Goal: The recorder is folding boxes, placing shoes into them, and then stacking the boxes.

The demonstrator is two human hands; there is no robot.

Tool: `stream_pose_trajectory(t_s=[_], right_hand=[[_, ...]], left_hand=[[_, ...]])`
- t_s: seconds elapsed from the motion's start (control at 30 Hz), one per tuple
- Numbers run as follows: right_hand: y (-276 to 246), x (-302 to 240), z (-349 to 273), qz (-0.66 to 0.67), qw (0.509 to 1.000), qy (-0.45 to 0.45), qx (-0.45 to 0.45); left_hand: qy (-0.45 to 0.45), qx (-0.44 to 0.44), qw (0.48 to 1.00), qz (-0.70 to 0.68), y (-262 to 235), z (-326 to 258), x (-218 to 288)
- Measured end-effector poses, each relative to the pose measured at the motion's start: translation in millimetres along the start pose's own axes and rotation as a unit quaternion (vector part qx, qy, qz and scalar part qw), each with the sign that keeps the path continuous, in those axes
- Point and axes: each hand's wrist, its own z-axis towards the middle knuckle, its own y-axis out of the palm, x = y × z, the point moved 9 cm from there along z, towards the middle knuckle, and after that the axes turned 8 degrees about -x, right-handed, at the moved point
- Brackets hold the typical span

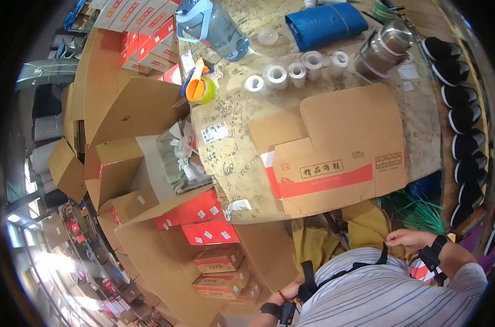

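My right hand [406, 238] is at the right side of my waist. Its fingers are curled together beside the end of a thin black strap [362, 265], and I cannot make out what is between them. Low at my left side is my left hand [292, 290], its fingers hidden behind a wider part of the black strap. Each wrist wears a black band with a small device. In front of me a flattened brown cardboard box [348, 147] with a red stripe lies on the table's near part.
Several rolls [276, 76] stand on the table [231, 158], with a metal flask [384, 49], a blue folded bundle [326, 24] and a water jug [217, 32] behind. Open cartons [165, 256] holding red boxes stand left. Black shoes [463, 120] line a shelf at right.
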Motion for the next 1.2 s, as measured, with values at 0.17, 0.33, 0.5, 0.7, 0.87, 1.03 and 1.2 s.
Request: stream_pose_trajectory(t_s=[0.17, 0.33, 0.5, 0.7, 0.87, 1.03, 1.2], right_hand=[[-26, 47, 11, 0.112, 0.992, 0.047, -0.012], [-151, 128, 58, 0.233, 0.955, -0.054, 0.178], [-228, 126, 102, 0.199, 0.924, -0.122, 0.303], [-201, 305, 77, 0.175, 0.901, 0.048, 0.395], [-219, 324, 113, 0.174, 0.852, -0.157, 0.467], [-255, 226, 105, 0.216, 0.753, -0.372, 0.498], [-299, 242, 132, -0.210, 0.726, -0.262, 0.600]], left_hand=[[-0.074, -0.113, 0.991, 0.007, 20, 49, -8], [-0.122, -0.025, 0.992, -0.014, -33, 128, 11], [-0.047, 0.045, 0.995, 0.076, -75, 176, 16], [0.029, 0.091, 0.978, 0.187, -66, 212, -13], [0.096, 0.167, 0.948, 0.253, -72, 216, -22], [0.148, 0.229, 0.916, 0.296, -76, 213, -17], [0.188, 0.263, 0.894, 0.312, -79, 212, -26]])
